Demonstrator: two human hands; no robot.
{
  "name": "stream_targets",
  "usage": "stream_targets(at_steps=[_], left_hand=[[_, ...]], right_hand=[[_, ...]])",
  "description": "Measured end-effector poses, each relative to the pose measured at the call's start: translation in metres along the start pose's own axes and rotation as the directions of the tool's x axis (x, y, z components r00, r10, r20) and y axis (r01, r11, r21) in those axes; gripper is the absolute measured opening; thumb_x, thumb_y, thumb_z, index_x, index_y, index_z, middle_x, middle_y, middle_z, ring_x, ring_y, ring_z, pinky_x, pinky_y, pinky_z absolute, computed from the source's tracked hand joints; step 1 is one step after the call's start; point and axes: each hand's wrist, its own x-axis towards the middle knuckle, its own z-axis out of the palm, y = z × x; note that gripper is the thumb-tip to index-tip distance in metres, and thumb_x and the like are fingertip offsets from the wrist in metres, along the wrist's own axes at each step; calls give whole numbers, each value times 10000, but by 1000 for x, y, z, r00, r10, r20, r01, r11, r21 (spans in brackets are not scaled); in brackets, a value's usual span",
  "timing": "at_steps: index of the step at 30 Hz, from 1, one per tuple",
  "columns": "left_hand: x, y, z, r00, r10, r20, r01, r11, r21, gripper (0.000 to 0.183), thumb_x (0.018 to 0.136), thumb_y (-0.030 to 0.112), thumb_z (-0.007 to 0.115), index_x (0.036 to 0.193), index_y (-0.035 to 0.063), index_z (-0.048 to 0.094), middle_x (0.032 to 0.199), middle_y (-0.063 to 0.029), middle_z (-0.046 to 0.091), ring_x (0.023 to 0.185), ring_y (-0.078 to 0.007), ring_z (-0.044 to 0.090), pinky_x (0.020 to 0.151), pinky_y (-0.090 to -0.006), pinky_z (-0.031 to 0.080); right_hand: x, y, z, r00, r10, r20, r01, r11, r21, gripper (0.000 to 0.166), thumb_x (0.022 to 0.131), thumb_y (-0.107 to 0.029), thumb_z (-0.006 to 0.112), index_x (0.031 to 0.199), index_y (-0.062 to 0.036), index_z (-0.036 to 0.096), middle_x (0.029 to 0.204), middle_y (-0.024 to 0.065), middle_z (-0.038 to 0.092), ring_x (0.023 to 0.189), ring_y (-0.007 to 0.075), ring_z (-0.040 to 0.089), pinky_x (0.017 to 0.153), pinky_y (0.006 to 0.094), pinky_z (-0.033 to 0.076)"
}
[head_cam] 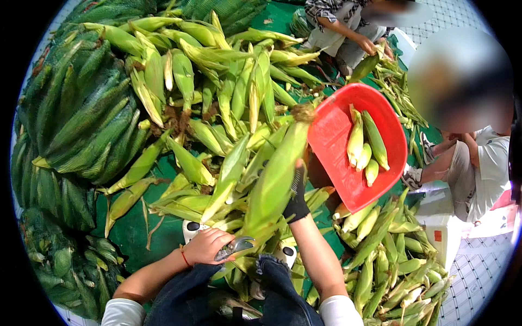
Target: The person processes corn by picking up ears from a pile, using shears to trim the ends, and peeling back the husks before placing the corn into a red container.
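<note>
My right hand (pixel 298 191), in a dark fingerless-looking glove, holds a large ear of corn in its green husk (pixel 271 179) from its right side. The ear slants, with brown silk at its upper end. My left hand (pixel 210 246) is bare, with a red cord at the wrist, and grips pruning shears (pixel 236 247) whose curved blade points right, near the lower end of the ear. Many unpeeled ears (pixel 191 163) lie in a heap in front of me. A red plastic scoop-shaped basket (pixel 326 163) to the right holds several partly husked ears (pixel 374 136).
Green mesh sacks full of corn (pixel 81 102) line the left. More ears and husks (pixel 383 261) lie at the lower right beside a white foam box (pixel 438 228). Two people sit at the upper right, one holding an ear (pixel 365 67). A green sheet (pixel 130 220) covers the floor.
</note>
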Motion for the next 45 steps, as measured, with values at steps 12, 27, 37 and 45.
stream_targets(at_steps=[12,27,37,45], left_hand=[[58,38,-2,922,-375,98,319,590,-741,652,746,189,770,1214,13,352,986,-42,476,893,-112,447,783,-241,396],[20,12,17,930,-355,91,341,749,-568,638,730,238,779,1180,31,377,946,-79,494,874,-161,486,781,-291,412],[23,13,19,911,-410,40,361,749,-555,613,731,233,771,1164,34,385,915,-60,465,835,-139,452,754,-281,401],[73,39,-13,950,-250,-186,162,907,-389,587,737,230,744,1178,23,417,980,-165,552,873,-278,582,750,-365,471]], right_hand=[[-66,-31,10,894,-445,-49,431,885,-174,526,860,-321,609,1276,-50,433,1158,86,555,974,197,569,857,347,473],[-86,-62,39,925,-352,-144,365,928,78,433,952,-312,461,1226,21,488,1130,188,576,1021,298,578,896,416,484],[-97,-27,7,878,-469,-99,330,740,-586,341,903,-186,485,1189,-2,510,1138,77,580,1044,142,520,931,297,385],[-113,59,-51,979,-91,-184,86,996,-37,466,922,-383,484,1290,-105,418,1287,93,478,1157,268,481,977,430,402]])
